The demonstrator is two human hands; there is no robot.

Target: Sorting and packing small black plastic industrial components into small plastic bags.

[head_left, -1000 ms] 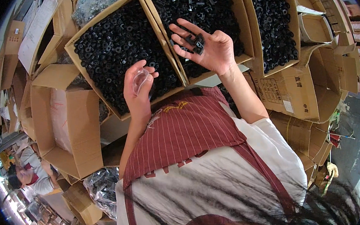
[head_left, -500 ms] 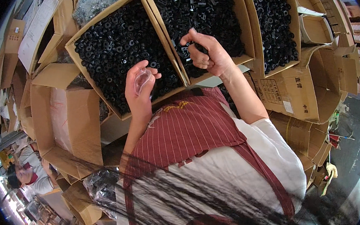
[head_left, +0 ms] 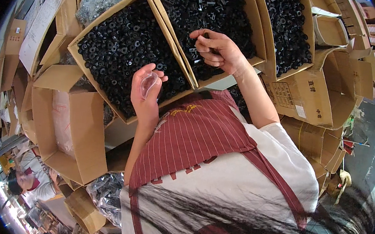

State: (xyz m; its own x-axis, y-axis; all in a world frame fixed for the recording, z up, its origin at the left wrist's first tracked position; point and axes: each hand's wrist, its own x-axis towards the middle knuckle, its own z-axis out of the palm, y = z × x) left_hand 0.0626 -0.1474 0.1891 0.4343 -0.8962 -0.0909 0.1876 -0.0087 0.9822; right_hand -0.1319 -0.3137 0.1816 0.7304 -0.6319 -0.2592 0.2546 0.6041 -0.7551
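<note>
My left hand (head_left: 143, 95) is closed around a small clear plastic cup (head_left: 147, 84), above the near edge of a cardboard box (head_left: 94, 86) full of small black ring-shaped parts (head_left: 129, 43). Curled over the adjoining box (head_left: 261, 20) of small black plastic parts (head_left: 198, 5), my right hand (head_left: 221, 51) has its thumb and index finger close together. Small dark pieces (head_left: 214, 51) show among its bent fingers. Their exact kind and number are hidden by the fingers.
A third box (head_left: 273, 48) of black parts stands at the right, above a large carton (head_left: 306, 99). Clear bagged pieces (head_left: 104, 0) lie at the far left. An open carton (head_left: 89, 130) stands nearer. A co-worker (head_left: 32, 179) is at the lower left.
My right hand has shifted slightly right and nearer, and its extended index finger has drawn in toward the thumb. My left hand keeps the clear cup in nearly the same place.
</note>
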